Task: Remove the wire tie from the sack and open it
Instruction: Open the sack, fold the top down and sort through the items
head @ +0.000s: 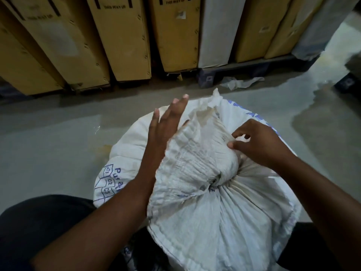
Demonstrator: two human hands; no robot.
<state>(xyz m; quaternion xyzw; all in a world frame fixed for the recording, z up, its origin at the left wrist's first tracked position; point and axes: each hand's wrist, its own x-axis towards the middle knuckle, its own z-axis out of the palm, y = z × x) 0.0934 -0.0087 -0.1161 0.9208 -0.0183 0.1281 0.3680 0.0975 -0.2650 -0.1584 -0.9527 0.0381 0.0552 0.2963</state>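
A full white woven sack (224, 208) with blue print stands on the floor between my knees. Its gathered neck (197, 147) rises toward the far side as a crumpled flap. A thin grey wire tie (214, 180) cinches the neck at its base, only partly visible in the folds. My left hand (166, 124) lies against the left side of the flap with straight fingers. My right hand (257, 141) pinches a fold of the neck fabric on the right side, above the tie.
Tall cardboard cartons (121, 36) marked "THIS WAY UP" stand in a row on a dark pallet (234, 72) along the far side. A scrap of white plastic (240, 82) lies on the grey concrete floor (58, 137) by the pallet.
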